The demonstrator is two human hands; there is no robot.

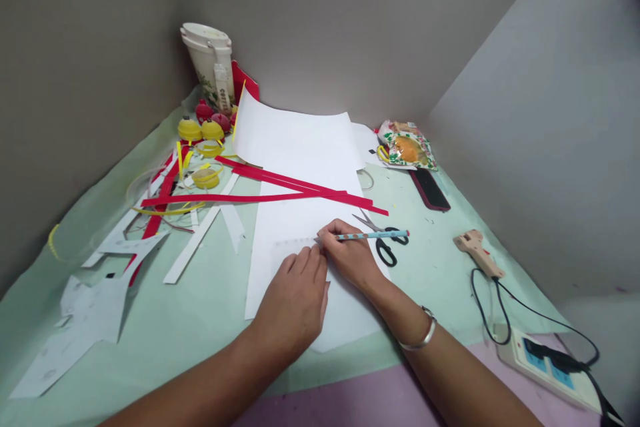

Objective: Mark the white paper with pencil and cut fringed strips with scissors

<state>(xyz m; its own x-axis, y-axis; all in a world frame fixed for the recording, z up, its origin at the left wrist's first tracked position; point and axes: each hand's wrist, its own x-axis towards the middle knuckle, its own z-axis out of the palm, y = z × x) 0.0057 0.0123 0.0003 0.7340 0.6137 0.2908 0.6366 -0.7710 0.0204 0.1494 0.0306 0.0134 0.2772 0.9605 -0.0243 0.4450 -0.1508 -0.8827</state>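
A light blue pencil [373,235] is pinched in my right hand [350,253], its tip on a large white paper [280,213]. Faint pencil marks run in a row to the left of the tip. My left hand [295,293] lies on the same paper, fingers close together and nothing held, its fingertips beside my right hand. Red strips [300,185] lie across the paper above both hands. Black-handled scissors [386,250] rest just right of my right hand, partly beneath the pencil.
Paper scraps [100,307], a white strip [193,247] and yellow rolls [205,178] lie left. A white cup [207,60] stands at the back. Rightward are a phone [430,189], a snack packet [410,149], a glue gun [479,252] and a power strip [550,367].
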